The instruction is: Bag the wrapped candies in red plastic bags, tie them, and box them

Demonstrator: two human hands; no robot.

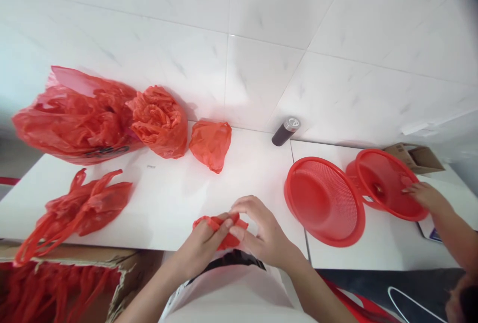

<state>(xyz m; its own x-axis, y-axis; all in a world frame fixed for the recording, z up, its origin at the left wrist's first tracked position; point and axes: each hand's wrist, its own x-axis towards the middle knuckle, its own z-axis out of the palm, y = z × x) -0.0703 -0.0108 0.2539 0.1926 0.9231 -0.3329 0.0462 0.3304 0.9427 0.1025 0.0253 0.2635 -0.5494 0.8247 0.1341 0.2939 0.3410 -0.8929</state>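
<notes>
Close to my body at the table's front edge, a small folded piece of red plastic bag (228, 241) is between my hands. My left hand (205, 241) is closed on it, thumb on top. The fingers of my right hand (259, 231) curve over its right side, with thumb and fingertips at the plastic. Beyond them a small red bag bundle (211, 143) lies near the wall. To its left stands a crumpled red bag (160, 121), beside a large stuffed red bag (80, 119). Red bags with loop handles (87, 203) lie at the table's left front.
A dark bottle (286, 131) stands near the wall. On the right are a red mesh basket (324, 201) and a second red basket (388, 183), with another person's hand (425, 196) in it. A cardboard box (125, 283) of red bags is at lower left.
</notes>
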